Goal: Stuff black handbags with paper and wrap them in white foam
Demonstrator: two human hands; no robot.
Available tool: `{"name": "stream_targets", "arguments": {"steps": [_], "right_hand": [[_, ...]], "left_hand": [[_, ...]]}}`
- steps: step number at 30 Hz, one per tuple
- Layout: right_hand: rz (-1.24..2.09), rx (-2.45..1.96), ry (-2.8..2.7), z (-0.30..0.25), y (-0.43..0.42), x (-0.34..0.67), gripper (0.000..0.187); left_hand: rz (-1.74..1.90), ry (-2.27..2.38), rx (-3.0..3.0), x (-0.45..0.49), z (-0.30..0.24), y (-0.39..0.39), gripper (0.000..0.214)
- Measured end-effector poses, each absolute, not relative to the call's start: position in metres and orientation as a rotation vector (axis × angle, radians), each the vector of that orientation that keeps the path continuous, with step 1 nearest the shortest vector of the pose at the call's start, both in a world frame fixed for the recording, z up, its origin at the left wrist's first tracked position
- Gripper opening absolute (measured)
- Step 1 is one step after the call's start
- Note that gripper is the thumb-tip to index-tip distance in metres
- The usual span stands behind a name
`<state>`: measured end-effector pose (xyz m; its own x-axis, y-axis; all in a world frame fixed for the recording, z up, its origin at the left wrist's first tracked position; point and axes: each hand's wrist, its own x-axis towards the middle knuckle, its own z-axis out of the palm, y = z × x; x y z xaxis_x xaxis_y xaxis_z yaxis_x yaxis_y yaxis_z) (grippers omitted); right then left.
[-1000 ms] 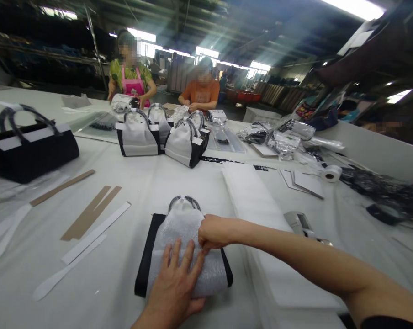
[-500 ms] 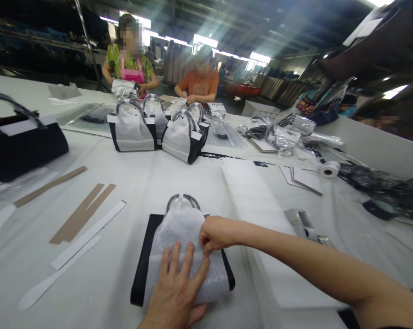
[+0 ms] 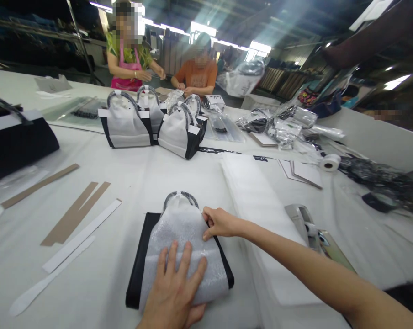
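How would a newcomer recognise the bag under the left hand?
On the white tabletop, look nearer than the cluster of bags. There is a black-sided bag with a whitish wrap over its middle. Unlike its neighbours, it has the left hand spread on it and the right hand at its right edge.

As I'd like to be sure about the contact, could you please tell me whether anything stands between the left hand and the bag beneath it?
Yes: the white wrap lies between the left hand and the front of the bag. Nothing else visible stands in between.
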<state>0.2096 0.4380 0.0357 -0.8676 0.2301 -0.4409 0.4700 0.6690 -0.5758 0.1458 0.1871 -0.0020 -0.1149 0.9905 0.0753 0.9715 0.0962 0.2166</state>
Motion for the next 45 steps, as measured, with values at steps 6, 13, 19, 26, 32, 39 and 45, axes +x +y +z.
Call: {"name": "stream_targets", "arguments": {"steps": [6, 13, 19, 26, 32, 39, 45], "right_hand": [[-1.371, 0.84, 2.401, 0.031, 0.429, 0.222, 0.033], [-1.853, 1.151, 2.5, 0.068, 0.383, 0.227, 0.034], [-2.324, 0.991, 2.262, 0.041, 0.312, 0.216, 0.033], [-1.616, 0.875, 2.869, 0.036, 0.303, 0.216, 0.013], [-1.265, 0.696, 3.02, 0.037, 0.292, 0.217, 0.025], [-1.204, 0.739, 3.075, 0.035, 0.287, 0.216, 0.002], [-1.19, 0.924, 3.04, 0.036, 0.286, 0.206, 0.004]], "left_hand": [[0.301, 2.261, 2.019, 0.146, 0.004, 0.189, 0.086], [0.331, 2.29, 2.019, 0.15, 0.011, 0.185, 0.085], [0.388, 2.231, 1.985, 0.146, 0.017, 0.181, 0.085], [0.605, 2.068, 1.895, 0.104, 0.04, 0.164, 0.062], [0.733, 2.233, 1.692, 0.071, 0.029, 0.147, 0.07], [0.951, 2.094, 1.561, 0.069, 0.031, 0.153, 0.022], [0.948, 2.135, 1.551, 0.07, 0.03, 0.163, 0.009]]}}
